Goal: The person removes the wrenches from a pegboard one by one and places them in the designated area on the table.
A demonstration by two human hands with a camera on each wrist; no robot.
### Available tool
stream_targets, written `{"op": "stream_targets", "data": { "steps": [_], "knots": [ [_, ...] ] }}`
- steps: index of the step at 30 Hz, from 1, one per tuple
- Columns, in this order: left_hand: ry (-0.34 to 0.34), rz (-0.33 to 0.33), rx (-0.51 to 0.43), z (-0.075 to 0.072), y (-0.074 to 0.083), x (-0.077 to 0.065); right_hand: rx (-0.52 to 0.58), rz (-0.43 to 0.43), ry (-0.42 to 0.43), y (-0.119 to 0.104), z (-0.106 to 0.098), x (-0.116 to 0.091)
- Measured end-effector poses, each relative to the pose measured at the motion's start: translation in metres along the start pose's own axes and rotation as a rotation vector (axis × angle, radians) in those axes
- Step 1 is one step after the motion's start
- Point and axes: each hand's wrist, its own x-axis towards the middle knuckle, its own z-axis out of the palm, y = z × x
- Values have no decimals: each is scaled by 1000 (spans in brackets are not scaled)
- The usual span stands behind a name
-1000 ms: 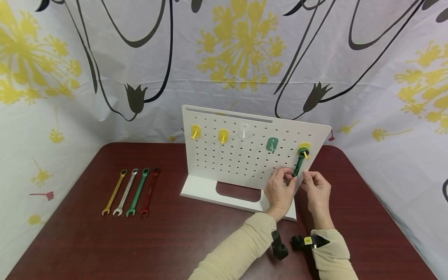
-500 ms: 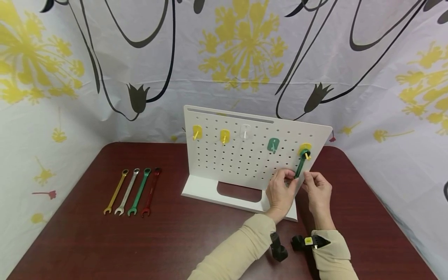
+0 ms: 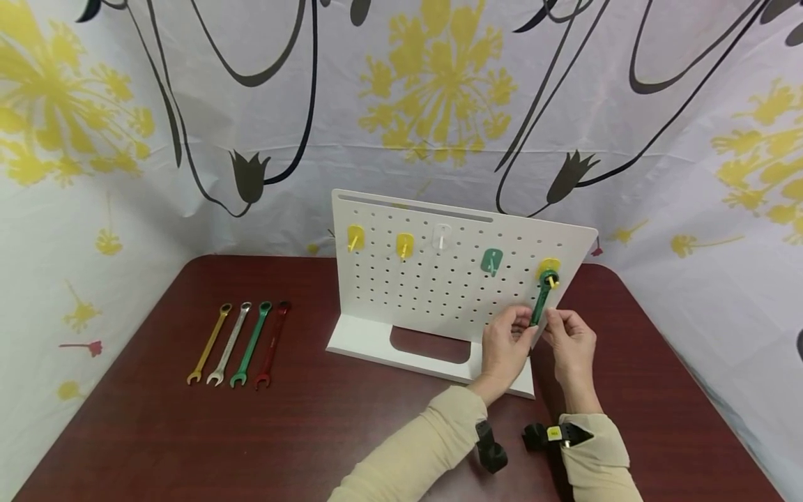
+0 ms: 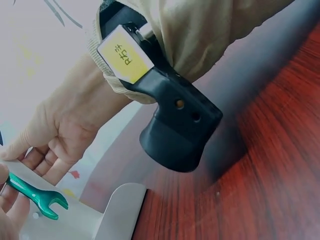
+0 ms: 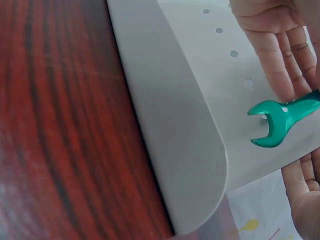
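In the head view my left hand (image 3: 507,346) pinches the lower part of a green combination wrench (image 3: 541,301). The wrench's ring end is around the yellow hook (image 3: 547,265) at the pegboard's right side, and its shaft slants down to my fingers. Its open-ended jaw juts past my fingers in both wrist views, close in front of the white pegboard (image 3: 364,339). My right hand (image 3: 571,341) holds the board's right edge between thumb and fingers. In the left wrist view, that same right hand (image 4: 65,130) shows beside the edge.
Two yellow hooks, a clear hook (image 3: 442,237) and a green hook (image 3: 492,261) sit on the board. At the left of the dark red table (image 3: 157,446) lie a gold wrench (image 3: 210,343), a silver wrench (image 3: 229,343), a green wrench (image 3: 251,343) and a red wrench (image 3: 272,344).
The held wrench sits slightly lower, and more of its shaft shows above my left hand. The left forearm has shifted a little leftward. My right hand stays at the board's edge.
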Motion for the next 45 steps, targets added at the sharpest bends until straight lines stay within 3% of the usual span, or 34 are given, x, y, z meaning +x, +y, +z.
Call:
{"op": "stream_targets", "data": {
  "steps": [10,37,41,45],
  "knots": [
    [-67,36,-54,-9,-2,-4,-1,-4,-6,-1,0,0],
    [-180,33,-139,-31,10,-18,-27,-5,-6,2,-1,0],
    [-230,-30,-203,-39,17,-20,-21,-10,-5,2,-1,-1],
    [-310,-169,-317,-47,23,-19,-35,-13,-9,2,-1,-1]
  ]
}}
